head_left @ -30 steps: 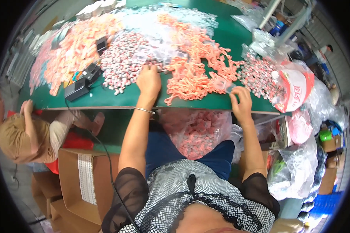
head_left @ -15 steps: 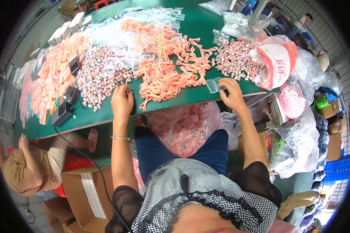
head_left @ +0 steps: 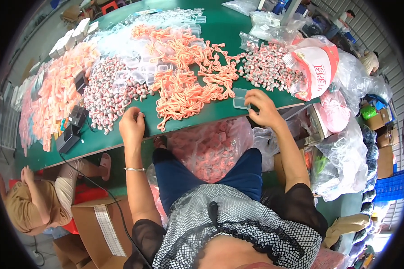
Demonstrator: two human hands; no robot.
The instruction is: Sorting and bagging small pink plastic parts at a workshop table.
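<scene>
At the front edge of the green table (head_left: pixel 104 142), my left hand (head_left: pixel 132 127) has its fingers curled together. Whatever they hold, if anything, is hidden. Just beyond it lies a heap of small round grey and pink pieces (head_left: pixel 104 89). My right hand (head_left: pixel 263 110) grips the right side of a small clear plastic case (head_left: pixel 239 98) with bent fingers, close to the tabletop. Between my hands and farther back spreads a pile of looped orange cords (head_left: pixel 179 96). A second heap of grey and pink pieces (head_left: pixel 269 67) lies beyond my right hand.
A red and white bag (head_left: pixel 316 67) stands at the right. Several clear cases (head_left: pixel 141 71) lie amid the heaps. Orange pieces (head_left: pixel 60 103) and a black box (head_left: pixel 68 138) are at the left. A co-worker (head_left: pixel 33 197) sits at the left near a carton (head_left: pixel 98 228).
My left hand has drawn slightly back toward me, away from the round pieces. My right hand and the clear case have shifted a little left and nearer in the view, which has itself moved slightly.
</scene>
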